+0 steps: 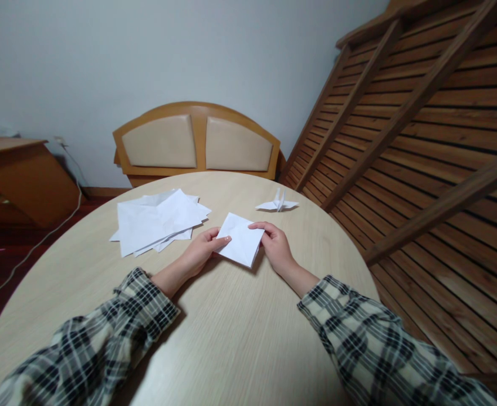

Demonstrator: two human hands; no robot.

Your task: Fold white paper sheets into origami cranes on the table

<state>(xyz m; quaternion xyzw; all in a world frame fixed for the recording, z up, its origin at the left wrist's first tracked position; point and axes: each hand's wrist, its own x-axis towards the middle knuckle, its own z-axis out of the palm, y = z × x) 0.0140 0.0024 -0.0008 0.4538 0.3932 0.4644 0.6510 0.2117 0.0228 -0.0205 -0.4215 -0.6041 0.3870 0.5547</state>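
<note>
A folded square of white paper point(240, 241) is held between my two hands, a little above the table. My left hand point(203, 248) grips its left corner, thumb on top and the other fingers underneath. At the right corner, my right hand point(275, 243) pinches the paper, thumb on the upper face; its remaining fingers are partly hidden below. The layers show along the paper's lower right edge. Beyond my right hand a folded paper crane point(278, 203) stands on the table. To the left lies a loose pile of white paper sheets point(151, 220), some creased.
The round pale wooden table point(223, 338) fills the foreground. Behind it is a headboard point(200, 135) with two cream panels against the wall. A slatted wooden frame point(421, 141) leans on the right. A cabinet point(24, 180) and a white cable point(49, 234) are at left.
</note>
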